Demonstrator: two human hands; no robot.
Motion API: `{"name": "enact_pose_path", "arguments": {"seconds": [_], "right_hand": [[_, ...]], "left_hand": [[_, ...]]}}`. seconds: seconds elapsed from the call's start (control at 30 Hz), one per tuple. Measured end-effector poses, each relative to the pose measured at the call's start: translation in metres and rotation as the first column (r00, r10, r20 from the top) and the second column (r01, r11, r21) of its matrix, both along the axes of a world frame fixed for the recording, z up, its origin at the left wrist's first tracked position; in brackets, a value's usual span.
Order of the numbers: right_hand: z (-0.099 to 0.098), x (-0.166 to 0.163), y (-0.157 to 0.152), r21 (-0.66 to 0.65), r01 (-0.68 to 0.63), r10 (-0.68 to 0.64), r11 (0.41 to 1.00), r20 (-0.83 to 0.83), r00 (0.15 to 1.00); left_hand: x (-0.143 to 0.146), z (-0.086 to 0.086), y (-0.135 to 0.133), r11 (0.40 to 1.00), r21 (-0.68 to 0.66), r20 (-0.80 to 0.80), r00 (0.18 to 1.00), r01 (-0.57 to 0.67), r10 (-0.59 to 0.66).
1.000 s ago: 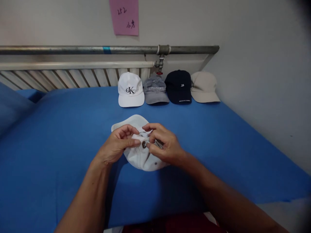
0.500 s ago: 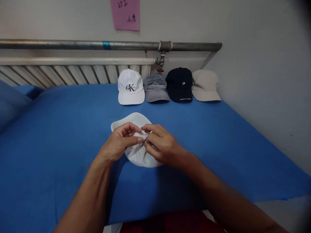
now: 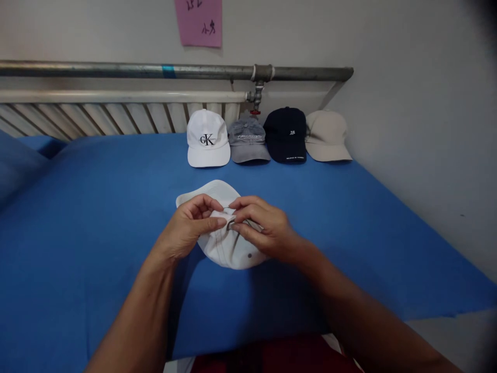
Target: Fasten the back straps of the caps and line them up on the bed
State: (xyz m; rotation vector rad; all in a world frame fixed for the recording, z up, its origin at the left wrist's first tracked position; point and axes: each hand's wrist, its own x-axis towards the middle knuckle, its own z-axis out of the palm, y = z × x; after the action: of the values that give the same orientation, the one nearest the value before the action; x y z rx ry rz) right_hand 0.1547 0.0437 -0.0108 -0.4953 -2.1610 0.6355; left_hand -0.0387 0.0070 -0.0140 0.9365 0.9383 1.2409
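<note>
A white cap point(image 3: 227, 251) lies on the blue sheet point(image 3: 97, 207) in front of me, brim pointing away. My left hand point(image 3: 184, 233) pinches the cap's back strap from the left, fingers curled. My right hand point(image 3: 262, 228) pinches the same strap at its small metal buckle point(image 3: 231, 224), fingers closed. The two hands meet over the cap's rear opening and hide most of the strap.
Against the wall at the back stand a white cap with a black logo point(image 3: 207, 139), a grey cap point(image 3: 248, 141), a navy cap point(image 3: 285, 135) and a beige cap point(image 3: 326, 137). A metal pipe point(image 3: 116, 70) and radiator run behind. A pink note point(image 3: 200, 22) hangs above.
Both hands stay pinched on the strap. The fingers shifted slightly at the buckle, which was hidden half a second ago and shows again now. The cap tilted a little.
</note>
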Motion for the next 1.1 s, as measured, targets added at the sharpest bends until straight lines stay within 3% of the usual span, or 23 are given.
{"name": "enact_pose_path", "arguments": {"seconds": [0.2, 0.4, 0.7, 0.87, 0.97, 1.1], "right_hand": [[0.001, -0.002, -0.001, -0.04, 0.009, -0.009, 0.999, 0.006, 1.0], [0.01, 0.007, 0.004, -0.155, 0.037, 0.001, 0.987, 0.238, 0.971], [0.014, 0.011, 0.003, -0.443, -0.043, 0.106, 0.896, 0.119, 0.987], [0.021, 0.013, 0.002, -0.461, 0.025, 0.051, 0.887, 0.152, 0.987], [0.022, 0.015, 0.002, -0.454, 0.054, 0.025, 0.89, 0.167, 0.986], [0.023, 0.016, 0.001, -0.442, 0.068, 0.015, 0.894, 0.182, 0.983]], "left_hand": [[-0.002, -0.001, 0.0, 1.0, 0.009, -0.038, 0.999, -0.01, 0.011], [-0.004, -0.001, 0.0, 0.999, -0.004, -0.061, 0.997, -0.04, 0.04], [-0.013, 0.002, -0.002, 0.99, -0.041, -0.224, 0.964, 0.136, -0.142], [-0.011, 0.011, -0.005, 0.974, 0.175, -0.521, 0.853, 0.141, -0.029], [-0.006, 0.017, -0.008, 0.964, 0.149, -0.642, 0.763, 0.219, -0.074], [-0.002, 0.019, -0.011, 0.957, 0.095, -0.671, 0.728, 0.273, -0.141]]}}
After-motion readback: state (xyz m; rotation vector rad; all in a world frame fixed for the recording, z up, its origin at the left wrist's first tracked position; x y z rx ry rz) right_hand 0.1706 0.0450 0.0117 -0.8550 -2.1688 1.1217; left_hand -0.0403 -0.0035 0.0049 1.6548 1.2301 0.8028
